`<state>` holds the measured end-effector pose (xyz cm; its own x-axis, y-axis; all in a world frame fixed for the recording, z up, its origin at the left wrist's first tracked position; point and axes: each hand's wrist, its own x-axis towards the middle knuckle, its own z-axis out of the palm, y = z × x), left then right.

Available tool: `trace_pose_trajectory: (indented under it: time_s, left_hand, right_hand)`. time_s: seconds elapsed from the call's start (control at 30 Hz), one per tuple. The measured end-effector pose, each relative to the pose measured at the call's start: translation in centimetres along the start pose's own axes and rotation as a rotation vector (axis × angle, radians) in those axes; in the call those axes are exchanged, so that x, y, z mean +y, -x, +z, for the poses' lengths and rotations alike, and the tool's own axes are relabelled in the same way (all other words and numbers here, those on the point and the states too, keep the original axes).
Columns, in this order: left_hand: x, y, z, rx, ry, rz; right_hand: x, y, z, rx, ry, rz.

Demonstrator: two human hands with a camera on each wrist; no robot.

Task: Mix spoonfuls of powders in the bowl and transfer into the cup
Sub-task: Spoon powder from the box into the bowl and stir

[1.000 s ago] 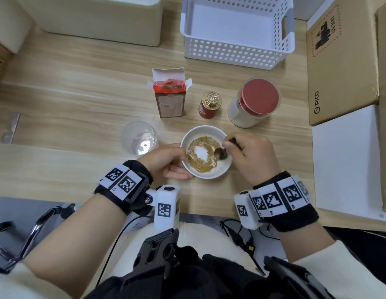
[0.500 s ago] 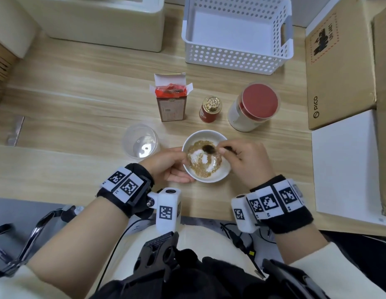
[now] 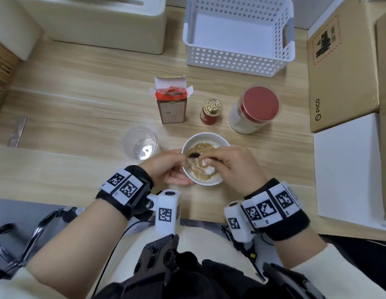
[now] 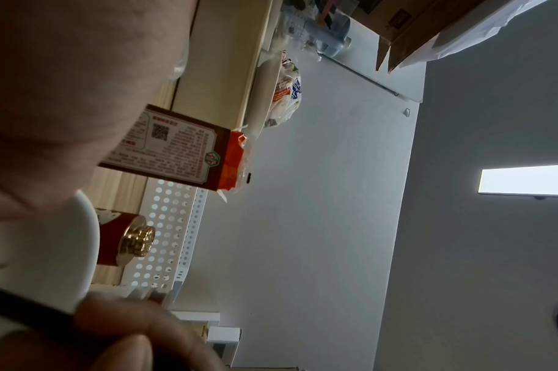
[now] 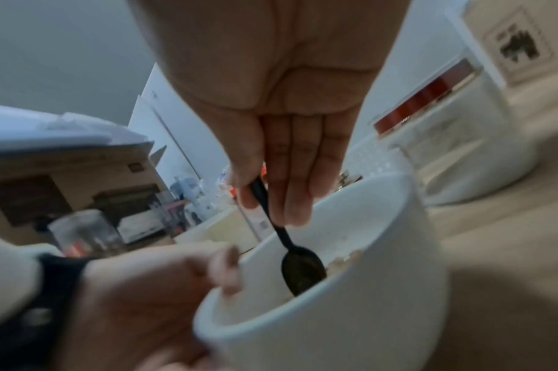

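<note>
— Where are you with the powders?

— Mid-mix, I'd say. My right hand [image 3: 237, 167] pinches the thin black plastic spoon [image 5: 298, 261] by its handle, the scoop down in the small round white ceramic bowl [image 3: 211, 182], which sits near the front edge of the wooden bench [image 3: 79, 108]. My left hand [image 3: 166, 167] curls round the bowl's left side to steady it.

— Is it blended?

— Not by the look of it. There is tan, grainy powder [image 3: 201, 146] along the far side and a white patch [image 3: 208, 169] nearer me, showing separately.

— And the cup?

— The clear plastic cup [image 3: 141, 143] stands just left of the bowl and looks to hold nothing, so the transfer is all to come.

— The containers?

— In a row behind the bowl: an opened brown carton with a red inner bag [image 3: 171, 102], a small red tin with a gold cap [image 3: 211, 111], a white jar with a red lid [image 3: 254, 110]. Whether more spoonfuls are due from them, I can't tell.
</note>
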<state>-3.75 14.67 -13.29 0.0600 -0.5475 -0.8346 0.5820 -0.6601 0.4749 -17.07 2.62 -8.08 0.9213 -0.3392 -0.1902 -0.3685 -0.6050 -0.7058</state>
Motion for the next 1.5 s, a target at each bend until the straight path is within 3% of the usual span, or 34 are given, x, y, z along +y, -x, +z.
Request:
trace_pose_trajectory:
  time_s: [0.1,0.17,0.27,0.33,0.4,0.43,0.5,0.57,0.63,0.73,0.87,1.0,1.13,1.27,1.33,1.4,1.5]
  left_hand:
    - [0.1,0.0,-0.1,-0.006,0.001,-0.006]
    - [0.1,0.0,-0.1,-0.009,0.000,-0.008]
    - [0.2,0.0,0.0,-0.012,-0.012,-0.006]
    - [0.3,0.0,0.0,-0.010,-0.020,-0.008]
    - [0.3,0.0,-0.1,-0.006,-0.017,-0.015]
    - [0.3,0.0,-0.1,-0.006,-0.013,-0.016]
    - [0.2,0.0,-0.1,-0.008,-0.011,-0.017]
    - [0.1,-0.1,-0.1,-0.011,-0.008,-0.019]
    - [0.1,-0.2,-0.2,-0.014,-0.003,-0.020]
    - [0.2,-0.2,-0.2,-0.014,0.004,-0.022]
    - [0.2,-0.2,-0.2,-0.015,0.005,-0.019]
    - [0.1,-0.1,-0.3,-0.015,-0.002,-0.018]
    - [0.1,-0.1,-0.3,-0.018,0.002,-0.017]
    - [0.1,-0.1,-0.3,-0.024,0.009,-0.018]
    - [0.1,-0.1,-0.3,-0.023,0.011,-0.021]
    - [0.2,-0.1,-0.2,-0.025,0.006,-0.019]
    - [0.2,0.0,-0.1,-0.025,-0.002,-0.012]
  right_hand:
    - [0.9,-0.3,-1.5,0.162,0.148,0.083]
    - [0.8,-0.1,-1.9,0.056,0.118,0.147]
    - [-0.6,0.0,-0.6,-0.088,-0.011,0.051]
    - [-0.3,-0.1,-0.4,0.025,0.020,0.004]
    - [0.7,-0.1,-1.6,0.150,0.116,0.065]
    - [1.1,0.0,-2.1,0.147,0.148,0.112]
    - [1.2,0.3,-2.2,0.013,0.067,0.172]
    - [0.6,0.6,-1.1,-0.068,-0.033,0.129]
    - [1.0,0.8,-0.5,0.029,-0.036,0.079]
    - [2.3,0.9,-1.4,0.193,0.055,0.122]
    - [1.5,1.2,-0.6,0.024,-0.053,0.114]
    - [2.2,1.2,-1.4,0.154,0.007,0.118]
    - [1.5,1.4,-0.9,0.043,-0.002,0.098]
    - [1.8,1.4,-1.4,0.133,0.045,0.107]
    - [1.4,1.4,-1.6,0.038,0.005,0.120]
    - [0.3,1.2,-0.9,-0.068,-0.007,0.041]
    - [-0.3,0.3,-0.3,0.013,0.083,-0.047]
